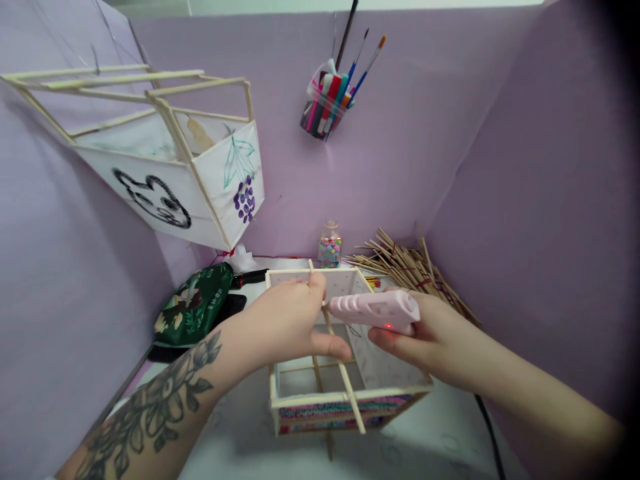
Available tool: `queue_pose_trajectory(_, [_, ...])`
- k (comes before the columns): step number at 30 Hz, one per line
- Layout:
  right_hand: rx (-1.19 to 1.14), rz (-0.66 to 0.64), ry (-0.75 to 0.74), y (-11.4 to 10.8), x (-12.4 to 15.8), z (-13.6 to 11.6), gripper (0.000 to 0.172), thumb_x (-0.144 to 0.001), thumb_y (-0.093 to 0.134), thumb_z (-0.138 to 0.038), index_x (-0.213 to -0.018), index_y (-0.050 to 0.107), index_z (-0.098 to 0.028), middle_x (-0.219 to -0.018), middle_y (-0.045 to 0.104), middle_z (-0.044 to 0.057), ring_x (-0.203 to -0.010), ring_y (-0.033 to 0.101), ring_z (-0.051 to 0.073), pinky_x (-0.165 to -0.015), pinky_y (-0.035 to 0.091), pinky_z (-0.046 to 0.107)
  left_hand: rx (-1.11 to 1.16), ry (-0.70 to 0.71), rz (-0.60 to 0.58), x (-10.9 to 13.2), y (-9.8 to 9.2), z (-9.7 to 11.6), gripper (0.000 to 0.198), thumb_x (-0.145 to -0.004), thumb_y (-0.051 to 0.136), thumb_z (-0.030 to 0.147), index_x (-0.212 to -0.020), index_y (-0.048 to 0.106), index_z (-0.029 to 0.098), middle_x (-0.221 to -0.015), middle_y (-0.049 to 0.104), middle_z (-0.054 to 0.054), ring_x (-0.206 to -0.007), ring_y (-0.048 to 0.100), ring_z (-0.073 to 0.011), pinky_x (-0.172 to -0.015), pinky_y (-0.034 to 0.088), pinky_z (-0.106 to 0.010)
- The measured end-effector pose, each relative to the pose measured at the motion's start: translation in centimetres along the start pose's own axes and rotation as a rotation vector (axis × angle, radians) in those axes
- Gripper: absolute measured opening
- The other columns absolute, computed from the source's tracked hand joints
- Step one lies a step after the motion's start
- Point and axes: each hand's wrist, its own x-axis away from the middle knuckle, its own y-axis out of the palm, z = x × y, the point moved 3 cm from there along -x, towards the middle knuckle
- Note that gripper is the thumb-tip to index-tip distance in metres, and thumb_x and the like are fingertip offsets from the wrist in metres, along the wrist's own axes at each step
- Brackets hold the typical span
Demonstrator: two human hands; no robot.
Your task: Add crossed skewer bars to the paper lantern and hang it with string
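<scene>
A pink hot glue gun point(370, 311) with a lit red light is gripped in my right hand point(430, 337), its nozzle pointing left, close to my left fingers. My left hand point(293, 320) has its fingers curled at a thin wooden stick point(345, 380), with the thumb stretched across it. This stick lies over the top of a box-shaped wooden frame point(313, 398), its near end jutting past the front edge. Pale patterned panels line the frame's sides, and the front panel point(345, 408) carries colourful bands. My left hand hides part of the frame and stick.
A finished-looking lantern frame point(225, 193) with painted panels hangs at upper left. A cup of markers and brushes point(327, 100) hangs behind. Around the table are a bead jar point(330, 247), bundled sticks point(420, 270), a green pouch point(195, 307) and a black cord point(490, 433).
</scene>
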Motion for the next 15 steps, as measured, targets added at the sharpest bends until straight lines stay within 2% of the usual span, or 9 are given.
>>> queue_pose_trajectory(6, [-0.008,0.008,0.000,0.02,0.10,0.43,0.013,-0.083,0.057,-0.030,-0.090,0.062,-0.020,-0.084,0.065,0.003,-0.073,0.059,0.018,-0.063,0.047,0.027,0.000,0.026,0.035,-0.03,0.20,-0.20,0.085,-0.064,0.065,0.073,-0.117,0.047,0.008,-0.106,0.065,-0.020,-0.103,0.061,-0.0363,-0.081,0.050,-0.042])
queue_pose_trajectory(15, [0.018,-0.010,-0.006,-0.04,-0.18,-0.04,0.010,-0.083,0.057,-0.028,-0.086,0.062,-0.020,-0.080,0.065,0.002,-0.070,0.058,0.016,-0.061,0.046,0.025,0.015,0.034,0.031,0.02,0.22,-0.25,0.087,-0.064,0.065,0.073,-0.119,0.045,0.008,-0.110,0.064,-0.021,-0.107,0.060,-0.0368,-0.083,0.050,-0.043])
